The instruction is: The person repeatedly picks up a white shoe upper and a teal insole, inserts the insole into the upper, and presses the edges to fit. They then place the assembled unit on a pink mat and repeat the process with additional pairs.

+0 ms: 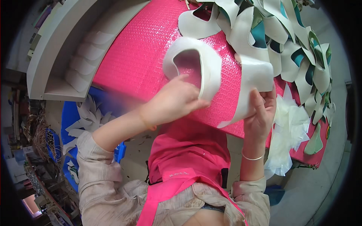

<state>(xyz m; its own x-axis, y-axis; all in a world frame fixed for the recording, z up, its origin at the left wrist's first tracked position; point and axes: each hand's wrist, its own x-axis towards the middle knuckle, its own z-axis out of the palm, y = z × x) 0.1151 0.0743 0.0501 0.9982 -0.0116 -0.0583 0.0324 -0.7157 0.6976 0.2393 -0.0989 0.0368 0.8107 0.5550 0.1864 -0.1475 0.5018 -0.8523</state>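
On the pink table, a white shoe upper [212, 71] with a curved collar opening lies below my chest. My left hand [175, 98] closes at its near edge, thumb and forefinger pinched there; the other fingers reach over the opening. A second white curved piece [247, 81], like another shoe upper, stands raised at the right. Gripping its right side is my right hand [262, 109], thumb on the face toward me and fingers behind. Its lower tip hangs near the table's front edge.
Many white uppers with teal and green linings [279, 34] are heaped at the back right. Thin white sheets [288, 130] drape over the right edge. A grey curved housing [56, 49] holds white pieces [88, 62] at left. Below it, a blue bin [69, 115] contains white cut pieces.
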